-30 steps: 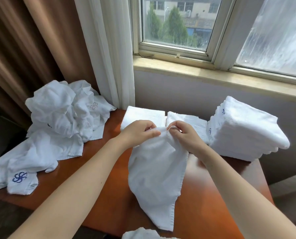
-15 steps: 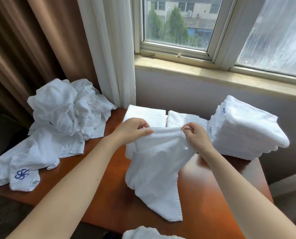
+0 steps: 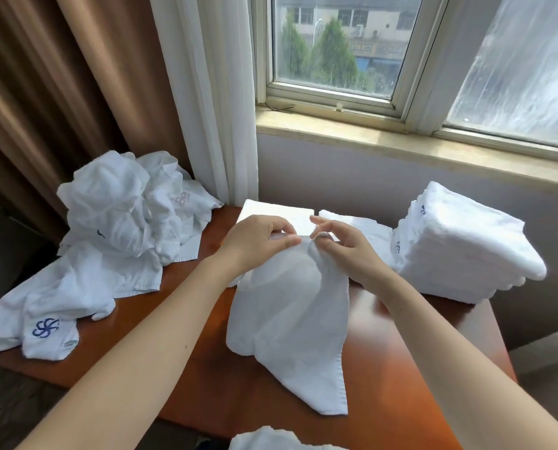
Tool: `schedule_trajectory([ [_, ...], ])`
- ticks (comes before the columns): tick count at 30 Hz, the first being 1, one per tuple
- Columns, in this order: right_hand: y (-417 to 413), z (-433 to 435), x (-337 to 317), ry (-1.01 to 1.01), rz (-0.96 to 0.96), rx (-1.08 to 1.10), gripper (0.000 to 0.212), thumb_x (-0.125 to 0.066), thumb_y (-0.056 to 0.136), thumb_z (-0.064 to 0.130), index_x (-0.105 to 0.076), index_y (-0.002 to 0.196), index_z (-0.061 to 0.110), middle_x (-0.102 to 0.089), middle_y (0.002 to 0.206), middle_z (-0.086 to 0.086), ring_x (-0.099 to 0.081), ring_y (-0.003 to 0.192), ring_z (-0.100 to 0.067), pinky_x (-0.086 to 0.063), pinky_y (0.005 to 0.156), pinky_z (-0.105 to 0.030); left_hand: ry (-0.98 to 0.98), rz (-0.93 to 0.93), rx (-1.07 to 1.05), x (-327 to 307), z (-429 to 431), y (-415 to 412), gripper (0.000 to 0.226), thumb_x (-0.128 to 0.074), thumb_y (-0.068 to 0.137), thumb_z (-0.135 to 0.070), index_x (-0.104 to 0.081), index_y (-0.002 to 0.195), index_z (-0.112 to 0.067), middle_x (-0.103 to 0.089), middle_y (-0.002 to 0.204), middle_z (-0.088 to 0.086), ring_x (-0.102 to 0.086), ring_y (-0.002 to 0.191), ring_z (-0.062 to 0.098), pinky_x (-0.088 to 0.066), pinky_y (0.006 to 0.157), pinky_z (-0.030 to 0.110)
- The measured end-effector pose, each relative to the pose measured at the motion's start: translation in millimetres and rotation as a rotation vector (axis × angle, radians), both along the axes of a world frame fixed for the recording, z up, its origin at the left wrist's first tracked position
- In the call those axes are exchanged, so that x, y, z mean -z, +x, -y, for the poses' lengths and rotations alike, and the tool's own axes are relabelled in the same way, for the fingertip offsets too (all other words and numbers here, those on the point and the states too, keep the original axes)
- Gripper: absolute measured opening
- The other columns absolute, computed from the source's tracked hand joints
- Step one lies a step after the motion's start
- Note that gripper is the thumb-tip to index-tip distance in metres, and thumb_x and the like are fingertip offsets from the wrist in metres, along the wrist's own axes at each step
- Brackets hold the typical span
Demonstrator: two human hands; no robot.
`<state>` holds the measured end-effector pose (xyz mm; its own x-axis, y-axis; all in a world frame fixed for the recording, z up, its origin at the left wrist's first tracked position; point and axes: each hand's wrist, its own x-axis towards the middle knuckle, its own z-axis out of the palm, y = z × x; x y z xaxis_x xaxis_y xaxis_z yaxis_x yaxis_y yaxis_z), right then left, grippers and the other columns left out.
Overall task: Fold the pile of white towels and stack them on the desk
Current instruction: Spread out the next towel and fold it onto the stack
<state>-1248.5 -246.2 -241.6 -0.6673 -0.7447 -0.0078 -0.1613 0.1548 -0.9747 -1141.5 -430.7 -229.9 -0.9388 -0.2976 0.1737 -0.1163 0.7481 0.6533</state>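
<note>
Hands have closed back together since half a second ago: the top edge that was stretched wide between them is now bunched at one spot. Left hand (image 3: 258, 245) grips the towel (image 3: 287, 319) at its top with curled fingers; right hand (image 3: 352, 254) pinches the neighbouring corner between thumb and forefinger, other fingers splayed and off the cloth. Towel hangs mid-bench, with its lower tail lying on the bench (image 3: 417, 368) and pointing at the near edge. Main risk: the right pinch looks thin, only a small bit of hem, so a tug to spread or flip could pull it free and drop that corner. Second risk: with the top bunched, the two corners may not be matched, which would give a skewed fold. Third: the tail drags on the wood, so a lift toward the far side could crease it, or it could slide off the near edge if let go. Space is tight too. The right wrist sits just beside the folded stack (image 3: 466, 248), and both hands hover over two flat folded towels (image 3: 271, 207) at the far side, so a wide swing could knock them askew. Loose pile (image 3: 115, 222) at left overhangs the left edge and could slip if snagged.
</note>
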Motion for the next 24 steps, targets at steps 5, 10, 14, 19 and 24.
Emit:
schedule_trajectory([
  [5, 8, 9, -1, 0.057, -0.011, -0.082, 0.017, -0.049, 0.096, 0.006, -0.065, 0.096, 0.009, -0.065, 0.087, 0.017, -0.057, 0.082, 0.001, -0.044, 0.073, -0.014, 0.081, -0.022, 0.045, 2, -2, 1, 0.012, -0.069, 0.087, -0.047, -0.072, 0.084, -0.035, -0.068, 0.087, -0.027, -0.063, 0.087, -0.002, -0.051, 0.076, 0.025],
  [10, -1, 10, 10, 0.094, -0.104, 0.082, 0.021, -0.049, 0.095, 0.007, -0.064, 0.086, 0.017, -0.063, 0.084, 0.016, -0.053, 0.072, 0.008, -0.039, 0.065, -0.008, 0.046, 0.149, 0.036, 13, 5, 9, 0.019, -0.072, 0.085, -0.047, -0.067, 0.081, -0.030, -0.066, 0.081, -0.014, -0.061, 0.079, 0.008, -0.048, 0.069, 0.029],
  [14, -11, 4, 27, 0.234, -0.168, 0.213, 0.020, -0.047, 0.096, 0.012, -0.062, 0.087, 0.021, -0.063, 0.091, 0.014, -0.058, 0.088, -0.007, -0.043, 0.072, -0.020, 0.055, 0.225, -0.005, 21, 11, 14, 0.016, -0.071, 0.087, -0.044, -0.068, 0.082, -0.029, -0.067, 0.083, -0.014, -0.062, 0.082, 0.009, -0.050, 0.070, 0.030],
  [19, -13, -3, 38, 0.401, -0.213, 0.312, 0.019, -0.045, 0.096, 0.015, -0.061, 0.090, 0.023, -0.064, 0.099, 0.009, -0.060, 0.099, -0.017, -0.047, 0.082, -0.035, 0.036, 0.186, -0.059, 16, 11, 15, 0.014, -0.068, 0.089, -0.042, -0.073, 0.091, -0.029, -0.069, 0.092, -0.019, -0.062, 0.091, 0.002, -0.054, 0.084, 0.038],
  [24, -2, 2, 17, 0.127, -0.173, 0.198, 0.018, -0.052, 0.096, 0.012, -0.068, 0.090, 0.018, -0.067, 0.114, 0.006, -0.064, 0.093, -0.010, -0.049, 0.079, -0.022, -0.036, 0.057, -0.040, -7, 4, 7, 0.013, -0.066, 0.090, -0.043, -0.073, 0.092, -0.032, -0.070, 0.097, -0.019, -0.062, 0.094, 0.003, -0.053, 0.086, 0.036],
])
